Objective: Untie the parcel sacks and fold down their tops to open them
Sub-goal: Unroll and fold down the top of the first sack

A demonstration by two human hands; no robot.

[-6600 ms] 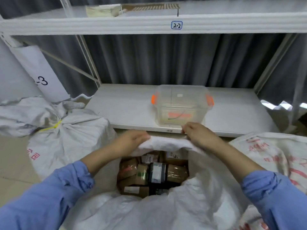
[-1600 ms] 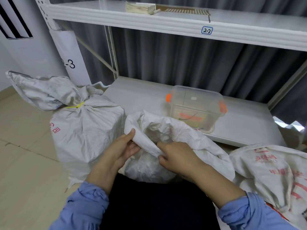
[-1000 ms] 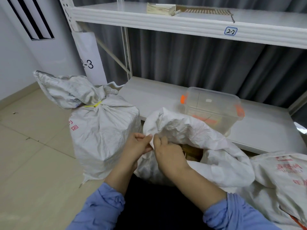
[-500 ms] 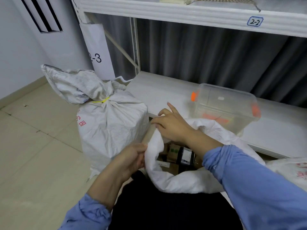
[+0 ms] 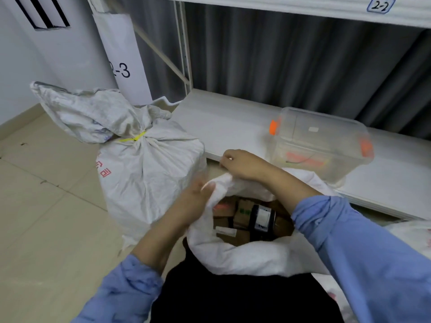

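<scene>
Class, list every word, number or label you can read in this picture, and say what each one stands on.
"2-2": tag on the upper shelf edge.
"-3", after a partly hidden character: paper sheet behind the tied sack.
Red characters on the tied sack: too blurred to read.
Labels on the parcels in the open sack: too blurred to read.
</scene>
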